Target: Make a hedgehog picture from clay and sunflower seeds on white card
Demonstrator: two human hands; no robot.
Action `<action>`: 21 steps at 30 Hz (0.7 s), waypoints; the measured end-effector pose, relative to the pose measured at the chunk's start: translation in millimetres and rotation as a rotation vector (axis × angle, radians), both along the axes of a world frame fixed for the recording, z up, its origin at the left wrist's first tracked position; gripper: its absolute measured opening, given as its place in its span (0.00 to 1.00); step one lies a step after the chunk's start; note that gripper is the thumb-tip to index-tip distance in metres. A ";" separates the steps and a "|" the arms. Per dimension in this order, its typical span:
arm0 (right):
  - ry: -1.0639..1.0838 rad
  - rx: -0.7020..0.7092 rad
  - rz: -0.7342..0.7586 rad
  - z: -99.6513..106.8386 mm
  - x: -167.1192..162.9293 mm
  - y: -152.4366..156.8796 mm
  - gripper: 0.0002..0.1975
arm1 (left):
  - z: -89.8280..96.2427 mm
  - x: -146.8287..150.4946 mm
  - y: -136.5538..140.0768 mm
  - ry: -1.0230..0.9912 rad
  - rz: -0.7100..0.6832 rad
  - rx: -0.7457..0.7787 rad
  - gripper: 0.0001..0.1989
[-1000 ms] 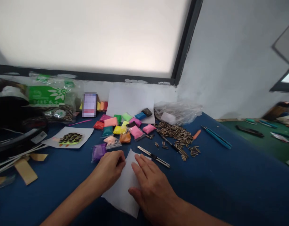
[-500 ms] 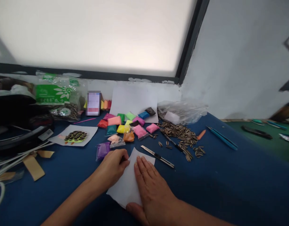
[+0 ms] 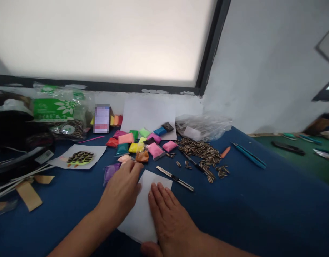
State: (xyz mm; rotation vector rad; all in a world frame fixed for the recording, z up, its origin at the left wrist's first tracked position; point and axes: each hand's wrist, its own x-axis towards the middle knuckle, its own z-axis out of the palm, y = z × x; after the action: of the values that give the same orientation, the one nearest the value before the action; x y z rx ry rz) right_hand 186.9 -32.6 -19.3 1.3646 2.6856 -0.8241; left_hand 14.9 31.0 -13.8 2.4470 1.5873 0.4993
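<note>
A white sheet of paper (image 3: 143, 207) lies slanted on the blue table in front of me. My right hand (image 3: 169, 214) presses flat on its right side, fingers stretched out and together, holding nothing. Over the paper's upper left edge hovers my left hand (image 3: 121, 189), bent at the fingers, with thumb and forefinger apart and nothing visible between them. Its fingertips are close to an orange clay packet (image 3: 142, 156) and a peach packet (image 3: 124, 159), partly hidden by the hand. A purple packet (image 3: 110, 172) is on its left. Just beyond the paper rests a utility knife (image 3: 175, 178).
Several coloured clay packets (image 3: 155, 150) cluster behind the paper. Striped sunflower seeds (image 3: 202, 151), a black pen (image 3: 193, 162) and blue tweezers (image 3: 248, 155) lie to the right. Leftward are a seed-covered picture (image 3: 81, 159), a phone (image 3: 101, 119) and a green seed bag (image 3: 55, 110).
My left hand has moved up and left off the paper's edge, its thumb and forefinger parting. The right hand stays flat on the paper. The whole view has shifted slightly.
</note>
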 end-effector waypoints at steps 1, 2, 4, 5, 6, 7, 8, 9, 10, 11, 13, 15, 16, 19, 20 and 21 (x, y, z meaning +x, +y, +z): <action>0.005 0.016 -0.001 -0.8 0.0 -0.5 0.47 | -4.3 1.5 -0.5 -0.050 -0.080 0.038 0.15; 0.011 0.037 -0.003 -1.1 0.0 -1.1 0.47 | -9.3 3.0 -1.1 -0.125 -0.178 0.050 0.16; 0.025 0.068 -0.013 0.1 -0.1 -2.6 0.47 | -20.8 5.3 -2.3 -0.274 -0.280 0.009 0.16; 0.031 0.073 -0.020 1.6 -0.1 -3.3 0.46 | -27.0 5.7 -2.7 -0.314 -0.289 -0.023 0.17; 0.038 0.069 -0.023 3.6 0.2 -3.8 0.46 | -33.0 5.6 -2.9 -0.327 -0.292 -0.043 0.18; 0.047 0.059 -0.022 5.7 0.7 -4.2 0.46 | -38.7 5.0 -3.0 -0.321 -0.291 -0.052 0.19; 0.057 0.050 -0.017 7.5 1.7 -4.4 0.46 | -43.9 4.1 -2.8 -0.299 -0.293 -0.050 0.20; 0.066 0.046 -0.011 8.9 3.2 -4.5 0.46 | -48.2 3.1 -2.5 -0.260 -0.304 -0.042 0.21; 0.073 0.046 -0.005 9.6 5.2 -4.5 0.46 | -51.3 2.4 -2.2 -0.224 -0.312 -0.026 0.23; 0.073 0.050 -0.004 9.6 7.6 -4.5 0.45 | -53.0 2.1 -2.1 -0.198 -0.313 -0.008 0.24; 0.049 0.064 -0.025 8.5 13.3 -4.3 0.45 | -51.9 3.1 -2.5 -0.157 -0.316 0.019 0.25; 0.013 0.082 -0.072 7.3 19.0 -3.9 0.43 | -45.8 5.5 -4.1 -0.107 -0.339 -0.005 0.23; -0.002 0.094 -0.098 7.2 21.5 -3.5 0.42 | -41.8 6.6 -5.2 -0.092 -0.345 -0.019 0.21; -0.032 0.125 -0.160 9.7 26.7 -2.0 0.39 | -30.6 7.3 -8.9 -0.095 -0.357 -0.041 0.20; -0.041 0.125 -0.171 11.2 27.7 -1.6 0.39 | -28.0 6.6 -9.9 -0.108 -0.366 -0.051 0.22; -0.049 0.121 -0.175 12.8 28.3 -1.5 0.40 | -25.9 5.5 -10.6 -0.122 -0.379 -0.064 0.24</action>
State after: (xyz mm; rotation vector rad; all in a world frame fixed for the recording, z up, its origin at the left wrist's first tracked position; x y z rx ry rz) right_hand 215.2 -34.1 -6.6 1.6425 2.6467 -0.6382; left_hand 20.4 20.5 -39.8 2.5279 1.0411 0.5100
